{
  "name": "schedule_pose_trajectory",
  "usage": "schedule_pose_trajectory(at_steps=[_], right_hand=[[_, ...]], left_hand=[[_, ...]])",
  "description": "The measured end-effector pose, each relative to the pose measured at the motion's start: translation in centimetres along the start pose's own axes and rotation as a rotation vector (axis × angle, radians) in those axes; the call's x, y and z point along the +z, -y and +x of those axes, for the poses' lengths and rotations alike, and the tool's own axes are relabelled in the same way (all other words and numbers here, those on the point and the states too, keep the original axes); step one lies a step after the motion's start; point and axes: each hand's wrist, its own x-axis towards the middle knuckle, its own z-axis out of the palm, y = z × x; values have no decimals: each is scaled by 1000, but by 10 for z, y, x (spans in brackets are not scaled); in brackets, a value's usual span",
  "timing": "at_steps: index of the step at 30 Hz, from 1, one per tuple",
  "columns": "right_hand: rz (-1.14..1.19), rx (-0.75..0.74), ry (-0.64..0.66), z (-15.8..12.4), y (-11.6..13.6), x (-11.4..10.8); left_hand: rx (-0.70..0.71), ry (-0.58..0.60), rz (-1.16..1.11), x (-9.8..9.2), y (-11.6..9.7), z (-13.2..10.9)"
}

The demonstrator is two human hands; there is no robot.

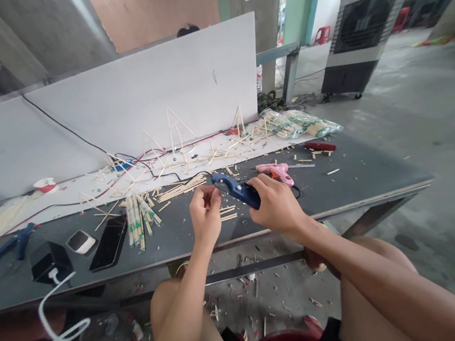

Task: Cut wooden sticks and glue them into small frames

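My right hand (274, 203) is closed round the handles of a blue hand cutter (234, 188), whose curved head points left. My left hand (205, 209) is in a pinch close to the cutter's head; whatever lies between its fingertips is too small to make out. Below the cutter lie a few short wooden sticks (228, 213). Just beyond my right hand rests a pink glue gun (275, 173). Behind my left hand is a pile of loose sticks (180, 189), with paper-wrapped bundles of sticks (135, 224) farther left.
On the dark table (368, 176) lie a phone (109, 242), a white device (81, 241), a black block (49, 261) with a white cable and another blue tool (1, 255). Stick frames (181, 137) stand before a white board (145, 97). Bagged sticks (302, 122) and a red-handled tool (320, 147) lie right.
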Motion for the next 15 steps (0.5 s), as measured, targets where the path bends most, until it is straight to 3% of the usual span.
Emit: schedule_pose_trajectory(at_steps=[15], right_hand=[[-61, 45, 22, 0, 5, 3]], left_hand=[[47, -20, 128, -4, -5, -1]])
